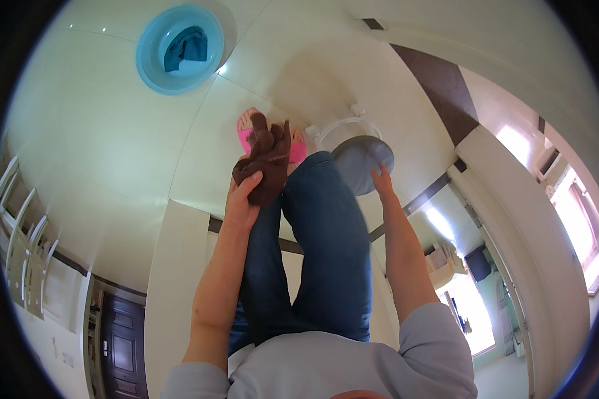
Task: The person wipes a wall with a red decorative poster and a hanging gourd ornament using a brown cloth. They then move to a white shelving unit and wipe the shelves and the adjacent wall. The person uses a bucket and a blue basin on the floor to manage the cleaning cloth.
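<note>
A crumpled dark brown cloth is held in my left hand, with the thumb pressed over its near edge. The cloth hangs in front of my shins and partly covers the view of my feet in pink slippers. Over on the right, my right hand touches the rim of a stool's round grey seat; whether the fingers grip it is not plain. White stool legs and a ring show beyond the seat. A light blue plastic basin stands on the floor farther ahead, with a dark teal cloth inside.
Pale floor tiles surround my feet. White chairs stand at the far left, above a dark panelled door in the picture. A wall with a doorway and bright windows lies on the right.
</note>
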`<act>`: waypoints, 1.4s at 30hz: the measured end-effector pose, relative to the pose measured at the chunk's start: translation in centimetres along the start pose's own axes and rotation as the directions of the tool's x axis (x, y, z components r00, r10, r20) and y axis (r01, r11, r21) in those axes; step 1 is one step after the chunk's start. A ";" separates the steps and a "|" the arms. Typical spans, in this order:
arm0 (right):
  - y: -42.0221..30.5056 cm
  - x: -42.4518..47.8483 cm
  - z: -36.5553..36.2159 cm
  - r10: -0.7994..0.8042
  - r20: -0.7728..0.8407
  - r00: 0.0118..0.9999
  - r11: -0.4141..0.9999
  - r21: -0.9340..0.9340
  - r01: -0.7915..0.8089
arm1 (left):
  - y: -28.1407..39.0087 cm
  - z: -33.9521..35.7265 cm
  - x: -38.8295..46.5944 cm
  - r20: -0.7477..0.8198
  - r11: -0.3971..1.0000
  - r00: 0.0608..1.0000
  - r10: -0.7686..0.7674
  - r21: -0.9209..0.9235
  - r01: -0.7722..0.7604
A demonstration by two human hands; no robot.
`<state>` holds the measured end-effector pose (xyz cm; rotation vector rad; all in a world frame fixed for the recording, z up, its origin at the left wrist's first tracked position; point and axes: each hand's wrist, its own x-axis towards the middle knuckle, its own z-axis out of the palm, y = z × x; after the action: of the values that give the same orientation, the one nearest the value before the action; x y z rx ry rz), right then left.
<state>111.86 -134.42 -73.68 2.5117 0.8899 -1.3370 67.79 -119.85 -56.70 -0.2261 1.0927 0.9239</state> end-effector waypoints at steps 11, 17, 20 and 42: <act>-19.1 4.0 -17.2 -0.186 -0.221 0.957 0.817 0.506 0.276 | 3.6 8.5 9.0 -0.057 0.914 0.914 0.402 -0.030 -0.404; -23.7 5.8 -27.9 -0.201 -0.750 0.630 0.503 0.473 0.724 | 4.5 21.6 18.1 0.192 0.623 0.610 0.769 -0.004 -0.782; -28.1 6.1 -28.7 -0.390 -0.771 0.503 0.363 0.373 0.854 | 4.1 27.8 22.3 0.351 0.244 0.249 0.902 0.060 -0.968; -27.4 2.0 -31.0 -0.839 -0.543 0.026 -0.099 0.200 0.975 | 4.0 30.7 38.0 -0.011 0.452 0.452 0.892 0.027 -0.892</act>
<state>118.80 -98.95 -53.48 2.1270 3.2839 -1.6476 90.61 -79.55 -72.72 0.4400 1.2386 1.8787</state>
